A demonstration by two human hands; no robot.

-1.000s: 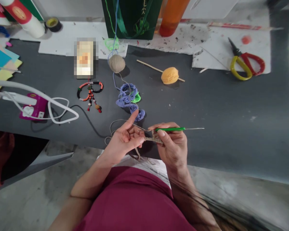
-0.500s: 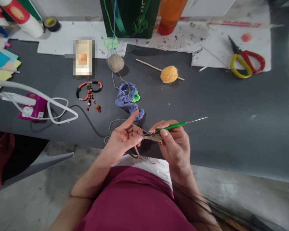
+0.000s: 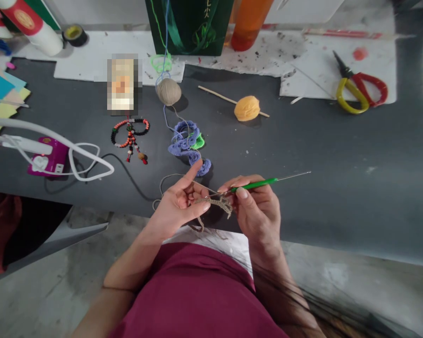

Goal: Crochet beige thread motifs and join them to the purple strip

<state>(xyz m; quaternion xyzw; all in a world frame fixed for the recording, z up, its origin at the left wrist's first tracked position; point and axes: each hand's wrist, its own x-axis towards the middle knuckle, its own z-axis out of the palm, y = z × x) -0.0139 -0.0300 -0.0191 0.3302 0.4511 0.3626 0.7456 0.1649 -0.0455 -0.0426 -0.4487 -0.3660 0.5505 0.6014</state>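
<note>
Here, knobbly beige crochet (image 3: 221,203), slender green-handled hook (image 3: 260,183).

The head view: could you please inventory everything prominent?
Crochet hook: 1, green-handled, in right hand
Crochet strip: 1, beige, in left hand
Yarn ball: 1, beige, centre
Crocheted pieces: count unclear, purple and green, centre
Wound yarn: 1, yellow, on stick
Scissors: 1, red-yellow, right
Bead string: 1, orange-black, left
Socket block: 1, magenta, left
Cables: count unclear, white, left
Packaging: 1, dark green, back
Container: 1, orange, back
Papers: several, multicoloured, left
Table: 1, grey, centre
Left hand: 1, bare, front
Right hand: 1, bare, front
</note>
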